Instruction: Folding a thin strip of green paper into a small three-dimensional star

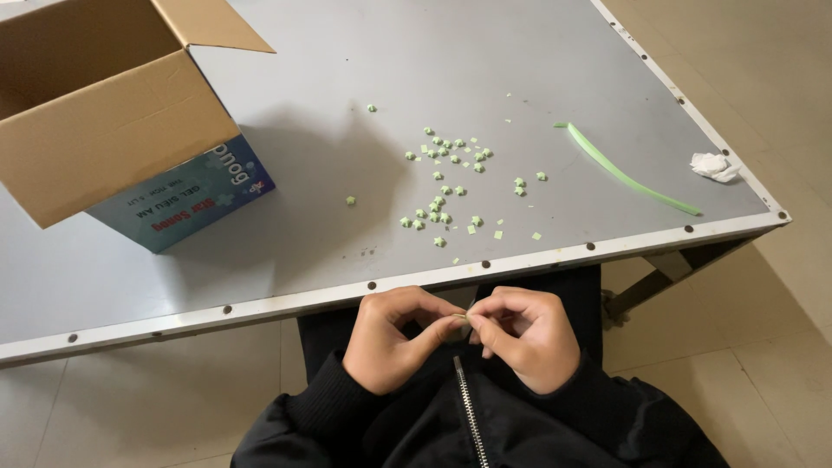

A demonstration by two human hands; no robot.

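Both hands (464, 334) pinching tiny green piece (464, 317), open blue-sided cardboard box (130, 121) far left

Between my left hand (392, 340) and my right hand (527, 336), my pinching fingertips (451, 322) hide nearly all of a tiny green piece (464, 316); its shape is too small to tell, perhaps a bit of folded paper. At eleven o'clock, the cardboard box (113, 130) is cut off by the top and left edges, and its inside is out of sight. The little green bits (446, 186) at twelve o'clock are too small for me to make out their form. My black jacket (468, 425) runs off the bottom edge at six o'clock. The grey table (347, 87) continues past the top and left edges.
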